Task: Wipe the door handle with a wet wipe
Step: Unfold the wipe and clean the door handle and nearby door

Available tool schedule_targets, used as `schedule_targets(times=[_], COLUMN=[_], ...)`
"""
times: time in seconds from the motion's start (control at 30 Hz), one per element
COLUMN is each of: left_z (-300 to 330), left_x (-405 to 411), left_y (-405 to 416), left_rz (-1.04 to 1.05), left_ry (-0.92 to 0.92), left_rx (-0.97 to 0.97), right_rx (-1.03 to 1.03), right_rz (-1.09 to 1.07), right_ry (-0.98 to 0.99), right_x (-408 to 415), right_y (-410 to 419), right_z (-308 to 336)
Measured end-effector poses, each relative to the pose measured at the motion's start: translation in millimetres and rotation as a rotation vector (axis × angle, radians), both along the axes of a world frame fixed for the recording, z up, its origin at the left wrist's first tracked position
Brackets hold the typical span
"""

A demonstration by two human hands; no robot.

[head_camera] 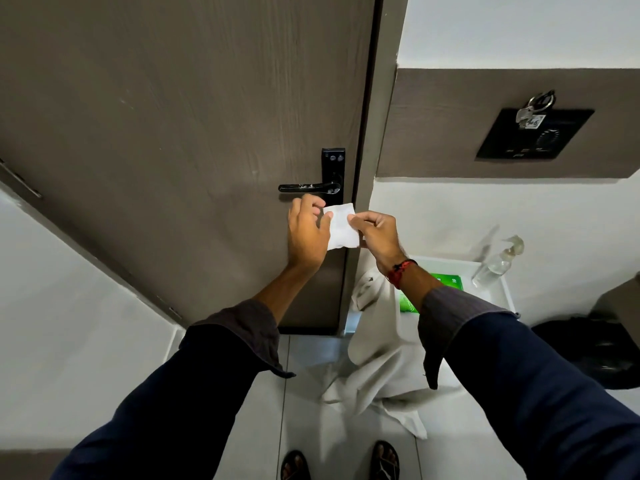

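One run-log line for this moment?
hands: both hold wet wipe | left hand | right hand | door handle: untouched

Door [173,116], filling the upper left of the frame: matt grey-brown wood-grain surface. Door handle [306,186], centre: glossy black metal lever with bright highlights, set on a glossy black lock plate [333,161]. Wet wipe [341,226], just below the handle: thin white non-woven sheet, matt, softly creased. Sleeves [519,375], lower frame: dark woven cloth. Towel [377,362], lower centre: off-white cloth, matt, rumpled. Spray bottle [495,265], right: clear, glossy plastic. Keys [533,109], upper right: shiny metal.
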State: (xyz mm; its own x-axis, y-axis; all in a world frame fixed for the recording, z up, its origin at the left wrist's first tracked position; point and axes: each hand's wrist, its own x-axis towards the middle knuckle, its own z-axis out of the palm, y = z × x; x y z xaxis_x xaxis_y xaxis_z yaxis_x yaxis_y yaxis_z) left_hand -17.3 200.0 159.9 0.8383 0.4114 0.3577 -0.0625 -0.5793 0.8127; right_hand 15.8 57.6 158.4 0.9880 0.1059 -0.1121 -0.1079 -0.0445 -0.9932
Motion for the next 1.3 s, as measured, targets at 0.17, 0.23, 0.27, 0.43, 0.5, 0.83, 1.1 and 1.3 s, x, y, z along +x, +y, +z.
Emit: schedule_targets(times=[0.17, 0.23, 0.27, 0.43, 0.5, 0.83, 1.1, 1.3], left_z=[1, 0, 0, -1, -2, -2, -3, -2], left_x=[4, 7, 8, 13, 14, 22, 29, 39], left_y=[-11, -14, -15, -17, -18, -13, -10, -9], left_rz=[-0.084, -0.038, -0.032, -0.049, -0.06, -0.137, -0.188, -0.155], left_ry=[0.132, 0.125, 0.12, 0.106, 0.084, 0.0, -0.039, -0.027], left_rx=[-0.178, -0.273, -0.304, -0.395, -0.414, -0.386, -0.319, -0.432], right_rx=[-0.029, -0.059, -0.072, -0.104, -0.097, 0.05, 0.012, 0.149], right_rz=[-0.05, -0.067, -0.072, -0.078, -0.08, 0.006, -0.044, -0.047], right_ry=[-0.124, -0.168, -0.183, -0.192, -0.192, -0.117, -0.166, -0.042], right_x=[-2, -3, -3, -3, -2, 13, 26, 30], right_y=[3, 4, 4, 8, 7, 3, 5, 5], right_z=[0, 1, 1, 0, 0, -1, 1, 8])
